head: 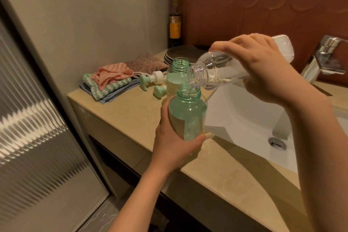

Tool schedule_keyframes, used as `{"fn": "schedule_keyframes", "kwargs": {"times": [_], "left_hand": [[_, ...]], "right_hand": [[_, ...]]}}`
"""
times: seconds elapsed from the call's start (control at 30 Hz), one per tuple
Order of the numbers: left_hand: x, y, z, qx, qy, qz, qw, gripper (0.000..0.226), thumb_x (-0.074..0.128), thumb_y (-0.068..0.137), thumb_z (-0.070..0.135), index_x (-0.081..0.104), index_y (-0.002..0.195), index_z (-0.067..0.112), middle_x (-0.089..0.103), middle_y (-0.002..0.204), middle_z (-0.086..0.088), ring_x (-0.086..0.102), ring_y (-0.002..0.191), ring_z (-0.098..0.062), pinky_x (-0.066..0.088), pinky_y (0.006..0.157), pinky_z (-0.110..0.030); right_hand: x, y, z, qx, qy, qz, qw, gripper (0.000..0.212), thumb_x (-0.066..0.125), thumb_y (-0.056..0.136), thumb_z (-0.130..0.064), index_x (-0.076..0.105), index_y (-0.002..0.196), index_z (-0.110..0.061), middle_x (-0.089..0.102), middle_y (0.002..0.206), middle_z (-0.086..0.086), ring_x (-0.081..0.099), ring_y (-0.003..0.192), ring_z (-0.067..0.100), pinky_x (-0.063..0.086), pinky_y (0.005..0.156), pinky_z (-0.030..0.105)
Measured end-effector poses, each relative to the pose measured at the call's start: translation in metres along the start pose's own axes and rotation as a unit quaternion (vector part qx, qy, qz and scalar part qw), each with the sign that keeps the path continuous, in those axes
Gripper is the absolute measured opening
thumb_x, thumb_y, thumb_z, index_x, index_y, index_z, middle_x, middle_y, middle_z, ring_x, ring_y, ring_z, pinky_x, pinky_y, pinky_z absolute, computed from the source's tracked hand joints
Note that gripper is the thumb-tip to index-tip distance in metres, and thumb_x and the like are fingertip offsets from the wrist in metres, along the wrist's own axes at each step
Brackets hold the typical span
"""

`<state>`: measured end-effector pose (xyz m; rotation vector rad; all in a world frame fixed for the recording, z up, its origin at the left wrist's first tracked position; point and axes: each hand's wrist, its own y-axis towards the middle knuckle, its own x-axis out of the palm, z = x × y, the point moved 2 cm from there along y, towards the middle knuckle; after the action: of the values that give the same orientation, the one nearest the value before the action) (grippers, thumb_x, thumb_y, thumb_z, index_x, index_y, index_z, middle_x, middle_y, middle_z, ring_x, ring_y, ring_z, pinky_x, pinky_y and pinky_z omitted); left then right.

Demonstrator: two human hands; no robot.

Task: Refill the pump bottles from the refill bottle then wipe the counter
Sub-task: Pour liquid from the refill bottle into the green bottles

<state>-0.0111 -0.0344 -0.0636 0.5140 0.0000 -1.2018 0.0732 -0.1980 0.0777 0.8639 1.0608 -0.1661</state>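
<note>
The relation that matters is between two openings: the mouth of the clear refill bottle (222,70) sits just above and slightly to the right of the open neck of the green pump bottle (187,113), almost touching its rim. The refill bottle lies nearly flat, its long axis running from upper right down to lower left, with the mouth as the lowest end; a little clear liquid rests along its lower side. The pump bottle stands upright, its axis vertical, near the front edge of the bench (130,111), beside the white sink (244,118). The right hand (263,68) holds the refill bottle from above, the grip closed around its middle, the wrist bent down and the forearm coming from the right. The left hand (175,141) wraps the lower body of the pump bottle, the grip closed on it with the thumb in front, the forearm rising from below. This bottle seems already well filled, so I judge that pouring is near its end and the next move needs the right hand to tip the refill bottle back up without dripping. A second green bottle (178,73) stands behind, open, and two pump heads (152,81) lie on the bench next to the folded cloths (107,83), which are near the left hand for wiping later.
</note>
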Motion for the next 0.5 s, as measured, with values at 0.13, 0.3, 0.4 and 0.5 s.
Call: {"fn": "schedule_keyframes", "kwargs": {"times": [0.13,0.3,0.4,0.5], "left_hand": [[0.0001,0.0001,0.0007,0.0,0.004,0.0,1.0,0.103,0.088,0.059,0.025,0.015,0.111,0.075,0.037,0.119,0.039,0.039,0.113,0.009,0.033,0.087,-0.009],[-0.0004,0.0002,-0.0005,-0.001,0.002,0.003,1.0,0.102,0.088,0.059,0.024,0.017,0.112,0.074,0.04,0.118,0.039,0.038,0.109,0.023,0.033,0.082,0.001],[-0.0003,-0.0002,0.0004,-0.006,0.001,0.002,1.0,0.102,0.088,0.059,0.024,0.017,0.114,0.072,0.04,0.12,0.037,0.042,0.11,0.013,0.034,0.084,-0.003],[-0.0001,-0.0002,0.001,-0.008,0.002,0.004,1.0,0.102,0.088,0.059,0.024,0.016,0.114,0.072,0.04,0.121,0.036,0.041,0.115,0.005,0.035,0.084,-0.006]], "right_hand": [[-0.0001,0.0005,0.0,0.0,0.001,0.0,1.0,0.088,0.063,0.069,0.017,0.035,0.135,-0.034,0.049,0.121,0.008,0.04,0.11,0.029,0.027,0.097,0.039],[-0.0009,0.0004,0.0,0.0,0.001,-0.001,1.0,0.087,0.061,0.07,0.017,0.035,0.135,-0.034,0.049,0.121,0.008,0.04,0.11,0.029,0.027,0.096,0.039],[-0.001,0.0001,-0.0003,-0.002,-0.001,-0.001,1.0,0.086,0.061,0.07,0.015,0.035,0.134,-0.036,0.049,0.12,0.008,0.041,0.11,0.029,0.027,0.096,0.04],[-0.0011,0.0002,0.0003,-0.002,0.0,-0.002,1.0,0.086,0.062,0.071,0.015,0.035,0.134,-0.036,0.049,0.12,0.007,0.04,0.11,0.029,0.027,0.096,0.039]]}}
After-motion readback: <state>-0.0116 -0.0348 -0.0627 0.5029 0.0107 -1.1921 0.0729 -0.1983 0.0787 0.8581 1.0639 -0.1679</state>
